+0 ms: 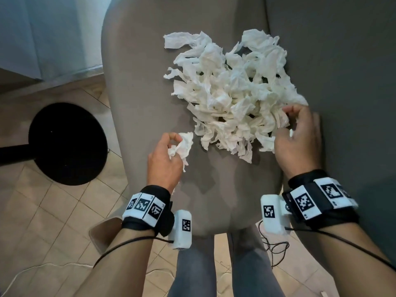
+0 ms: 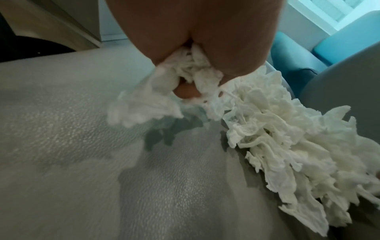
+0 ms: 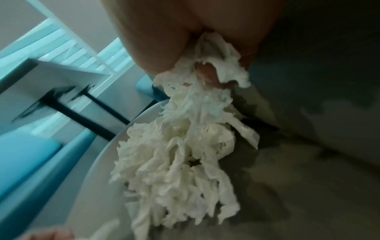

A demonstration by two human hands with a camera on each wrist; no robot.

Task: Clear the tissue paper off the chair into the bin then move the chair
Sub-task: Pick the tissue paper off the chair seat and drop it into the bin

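Note:
A heap of crumpled white tissue paper (image 1: 231, 88) lies on the taupe chair seat (image 1: 139, 82). My left hand (image 1: 169, 151) grips a separate wad of tissue (image 1: 182, 146) just off the heap's near left edge; the wad (image 2: 185, 76) bulges from my curled fingers in the left wrist view. At the heap's near right edge my right hand (image 1: 297, 136) curls its fingers into tissue (image 3: 209, 53) that is pinched against the palm. The rest of the heap (image 3: 174, 170) spreads over the seat below it. The black round bin (image 1: 66, 142) stands on the floor left of the chair.
The chair's dark grey backrest (image 1: 342, 61) rises on the right. Beige floor tiles (image 1: 53, 211) surround the chair; my legs (image 1: 225, 264) stand at its front edge. Teal seats (image 2: 298, 53) and a table with black legs (image 3: 68, 104) stand beyond the chair.

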